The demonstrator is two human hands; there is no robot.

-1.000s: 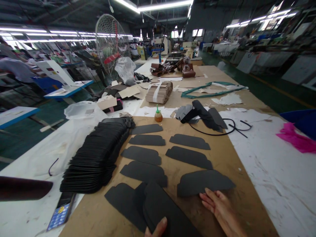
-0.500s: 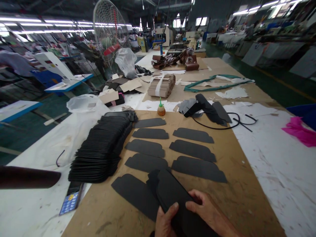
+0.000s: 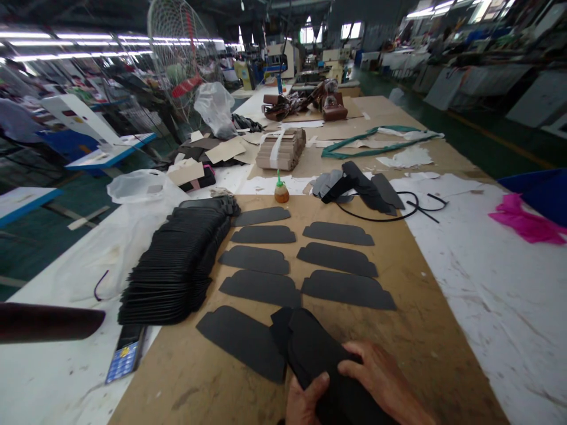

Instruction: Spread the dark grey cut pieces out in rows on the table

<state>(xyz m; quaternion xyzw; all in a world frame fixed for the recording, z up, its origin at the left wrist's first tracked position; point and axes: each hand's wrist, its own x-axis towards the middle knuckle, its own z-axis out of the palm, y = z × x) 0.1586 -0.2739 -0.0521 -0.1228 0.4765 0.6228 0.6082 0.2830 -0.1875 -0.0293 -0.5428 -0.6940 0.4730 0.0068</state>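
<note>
A stack of dark grey shaped pieces (image 3: 325, 354) is held low over the brown board (image 3: 425, 342). My left hand (image 3: 305, 398) grips its near left edge, thumb on top. On the right side my right hand (image 3: 381, 378) holds the same stack between thumb and fingers. One loose piece (image 3: 245, 342) lies just left of the stack, partly touched or overlapped by it. Beyond, several flat pieces lie in two columns, among them a left one (image 3: 260, 287) and a right one (image 3: 348, 289). My fingertips under the stack are hidden.
At the left stands a long row of black pieces (image 3: 172, 265), beside a clear plastic bag (image 3: 142, 189). A small green-tipped bottle (image 3: 281, 192) is behind the columns. Black cord (image 3: 416, 206) and more dark pieces (image 3: 367, 189) lie back right.
The view has shifted slightly, moving the table contents left and up. Both hands still hold the stack, which has moved a little right relative to the flat pieces.
</note>
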